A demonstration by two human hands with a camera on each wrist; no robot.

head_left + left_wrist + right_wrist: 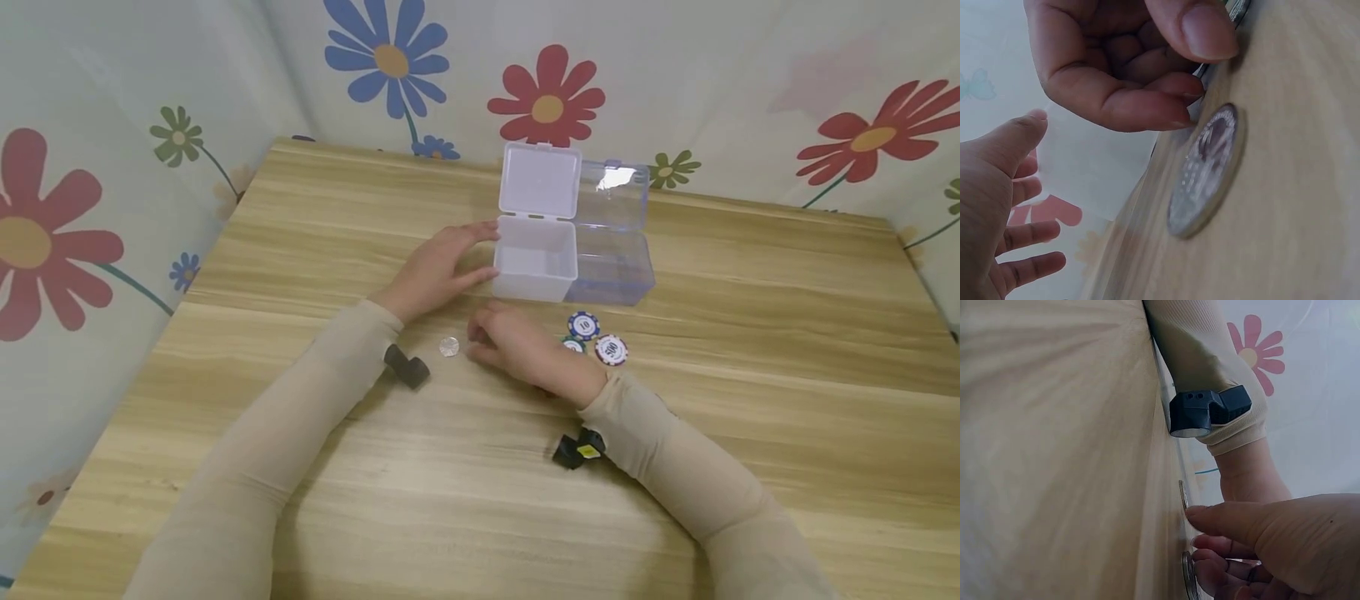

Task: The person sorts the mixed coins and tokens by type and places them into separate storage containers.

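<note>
My left hand [438,271] touches the left side of the open white plastic box [535,287], fingers extended. In the left wrist view the same hand [997,206] shows spread fingers. In front of the box my right hand [517,346] hovers low over the table, fingers loosely bent. Its thumb and forefinger stand apart with nothing visible between them. A silver coin [448,347] lies flat just left of the right fingertips and appears large in the left wrist view. Another round metal edge [1190,575] shows beside the right fingers in the right wrist view.
A clear bluish box [611,279] with its lid raised stands against the white box's right side. Behind my right hand lie a blue poker chip [583,326], a maroon-edged chip [611,350] and a partly hidden green one [574,342]. Flowered cloth borders the wooden table [480,500].
</note>
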